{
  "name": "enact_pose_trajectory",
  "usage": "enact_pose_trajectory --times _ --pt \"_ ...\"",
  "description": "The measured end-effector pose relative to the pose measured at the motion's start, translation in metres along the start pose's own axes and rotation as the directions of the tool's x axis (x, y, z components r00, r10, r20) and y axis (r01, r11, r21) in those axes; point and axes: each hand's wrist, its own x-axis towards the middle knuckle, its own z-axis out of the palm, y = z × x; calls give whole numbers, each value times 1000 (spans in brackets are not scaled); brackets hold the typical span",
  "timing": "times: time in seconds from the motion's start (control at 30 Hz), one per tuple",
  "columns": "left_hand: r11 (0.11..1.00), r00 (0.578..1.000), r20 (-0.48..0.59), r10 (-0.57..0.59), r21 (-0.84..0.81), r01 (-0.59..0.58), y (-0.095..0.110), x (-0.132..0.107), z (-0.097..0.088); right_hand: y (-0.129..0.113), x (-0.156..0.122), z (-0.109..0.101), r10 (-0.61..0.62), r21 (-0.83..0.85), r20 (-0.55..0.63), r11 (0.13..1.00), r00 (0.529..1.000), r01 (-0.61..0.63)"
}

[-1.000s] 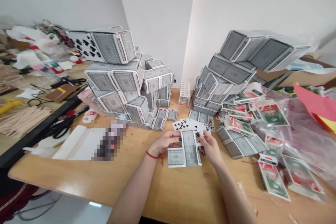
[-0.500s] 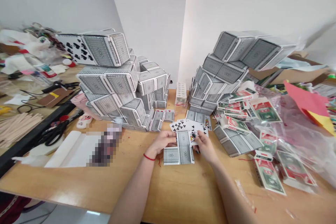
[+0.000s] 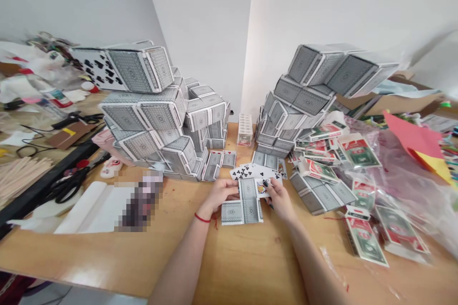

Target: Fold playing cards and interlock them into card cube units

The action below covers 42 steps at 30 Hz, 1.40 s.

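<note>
My left hand [image 3: 219,195] and my right hand [image 3: 280,198] both grip a flat piece of joined grey-backed playing cards [image 3: 244,201] over the wooden table [image 3: 246,267]. The left fingers pinch its upper left edge, the right fingers pinch its upper right edge. A red string circles my left wrist. Just behind the piece lie face-up club cards [image 3: 250,171]. A tall stack of boxes made from cards [image 3: 157,114] stands to the left and another stack [image 3: 307,95] to the right.
Red-and-green card packs [image 3: 361,152] and clear plastic wrap [image 3: 411,176] litter the right side. Black scissors [image 3: 66,183] and white paper [image 3: 96,205] lie at the left, with wooden sticks [image 3: 19,174] beyond. Red paper [image 3: 417,140] sits far right. A wall corner rises behind.
The view has shifted slightly, so hands and cards sit a little higher and to the left in the picture. Both hands keep the same hold on the card piece.
</note>
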Motion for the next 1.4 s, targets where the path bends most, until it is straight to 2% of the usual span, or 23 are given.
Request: enact_pose_trajectory --times 0.23,0.57,1.0,1.4 --pt "999 999 -43 13 33 -12 -1 0 6 2 -1 3 -36 -76 18 996 999 37" --pt "998 1000 -16 19 60 -18 2 -1 7 9 -1 8 -38 -124 24 991 999 41" --pt "999 999 35 28 21 -29 4 -4 3 2 -5 11 43 -36 67 999 997 -40" --pt "999 1000 9 -12 35 12 -3 2 -1 -2 -7 9 -18 -80 117 996 993 27"
